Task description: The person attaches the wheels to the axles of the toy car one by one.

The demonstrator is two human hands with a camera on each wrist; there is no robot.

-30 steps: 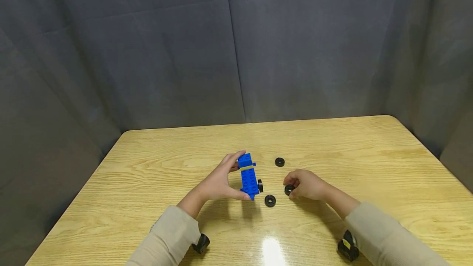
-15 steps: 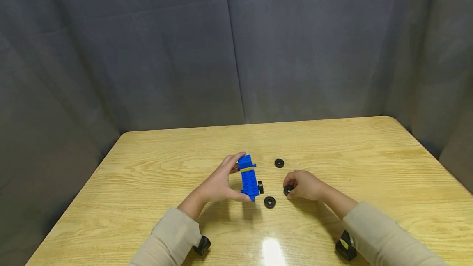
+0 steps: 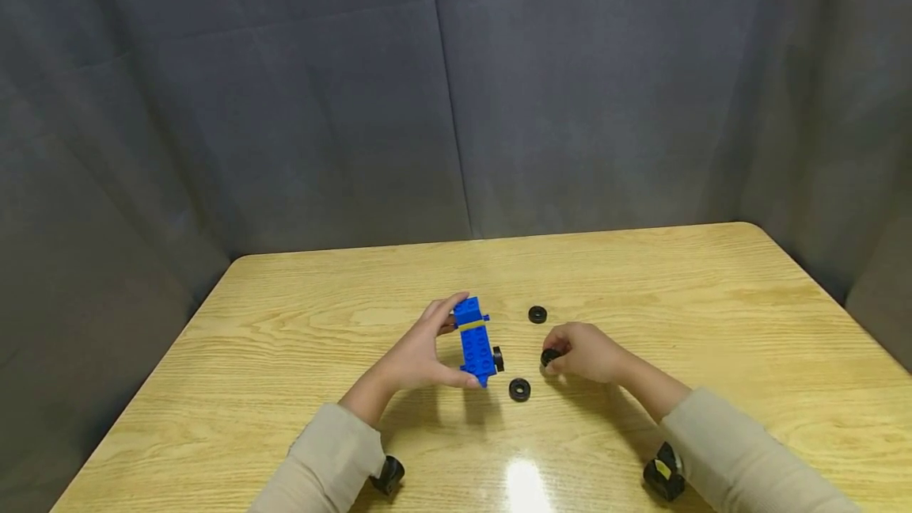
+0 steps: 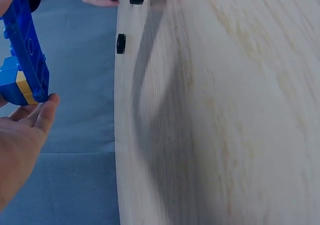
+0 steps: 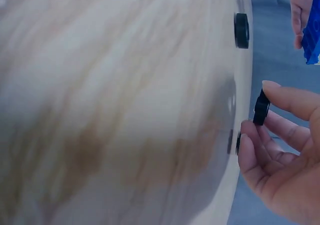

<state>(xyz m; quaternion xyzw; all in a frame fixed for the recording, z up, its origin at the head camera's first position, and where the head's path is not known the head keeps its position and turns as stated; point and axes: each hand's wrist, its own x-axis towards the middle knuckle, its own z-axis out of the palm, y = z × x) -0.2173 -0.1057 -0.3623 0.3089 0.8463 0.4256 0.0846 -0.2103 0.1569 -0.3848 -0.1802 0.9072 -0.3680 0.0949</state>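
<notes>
In my left hand [image 3: 416, 355] I grip a blue toy-brick car body [image 3: 476, 348] by its two ends, thumb at the near end and fingers at the far end. A yellow strip crosses it near the far end. One black wheel [image 3: 498, 359] sits on its right side, and a bare blue peg [image 3: 487, 317] sticks out farther up that side. My right hand [image 3: 586, 353] pinches another black wheel [image 5: 261, 107] between thumb and fingers, raised off the table in the right wrist view. The body's left side is mostly hidden by my hand.
Two loose black wheels lie on the wooden table [image 3: 285, 355]: a near wheel [image 3: 519, 389] between my hands and a far wheel [image 3: 537, 314] behind them. A grey curtain [image 3: 342, 117] hangs beyond the table's back edge.
My right hand has lifted the pinched wheel and shifted it slightly left, tilting it. The left hand keeps its grip on the car body, nearly unmoved.
</notes>
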